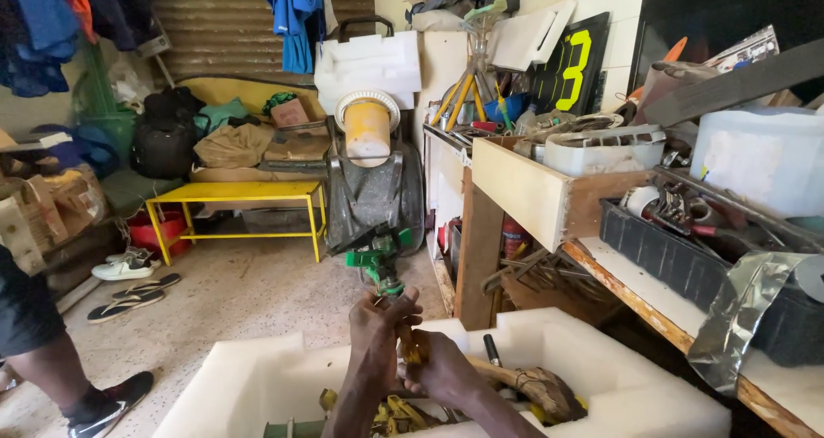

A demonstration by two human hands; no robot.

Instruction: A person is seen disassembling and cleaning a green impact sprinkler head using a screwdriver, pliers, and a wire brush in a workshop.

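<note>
Here my left hand wraps its fingers shut around the brass stem of the green sprinkler head, low centre of the frame, while my right hand pinches the yellowish fitting just beneath it. The metal looks hard and slick; I judge a twist could make it slip and drop into the white foam box below, among tangled tools. That foam is chalky and blocky. At right, the wooden bench is rough-edged and crowded with clutter.
</note>
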